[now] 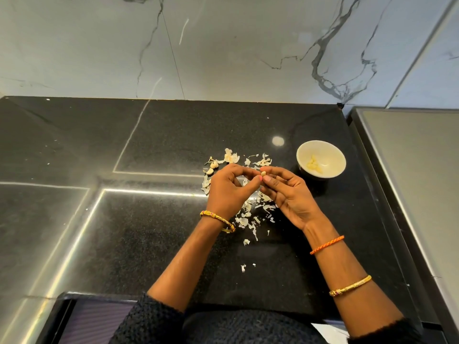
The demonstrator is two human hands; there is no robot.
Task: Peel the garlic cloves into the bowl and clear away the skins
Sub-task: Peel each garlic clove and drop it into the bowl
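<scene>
Both my hands meet over the black counter, pinching one small garlic clove (263,173) between their fingertips. My left hand (229,188) curls its thumb and forefinger onto the clove from the left. My right hand (285,191) pinches it from the right, palm turned up. A white bowl (332,151) stands to the right of my hands with several peeled cloves (313,164) inside. Papery garlic skins (249,212) lie scattered under and around my hands. Two unpeeled cloves (213,167) rest at the left edge of the skins.
The black stone counter (149,219) runs to a marble wall (223,45) at the back. A grey raised surface (412,170) borders the counter on the right. A few skin flakes (243,268) lie nearer the front edge.
</scene>
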